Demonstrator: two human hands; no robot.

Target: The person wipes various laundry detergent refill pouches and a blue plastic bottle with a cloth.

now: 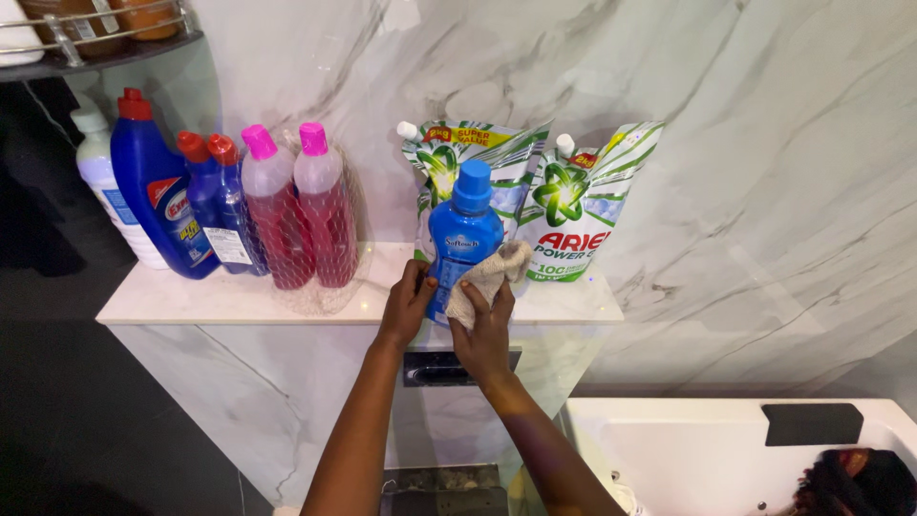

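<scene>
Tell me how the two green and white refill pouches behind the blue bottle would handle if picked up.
The pouches lean on the marble wall, so they would probably sag and flop rather than stay stiff. They bulge, so likely full and heavy for their size. Their glossy film may feel slippery; the capped spout looks the firmer grip.

Light falls bright and even from above onto the glossy grey-veined white marble wall (726, 172), which shows soft sheen rather than hard glare, while the dark floor (57, 401) at the near left sinks into deep, detailless shadow. The white marble shelf (191, 296) casts a faint shadow down its front panel, and the far left corner is dim. Focus is sharp in the centre; straight edges bow slightly toward the frame's borders, a wide-lens distortion.
</scene>
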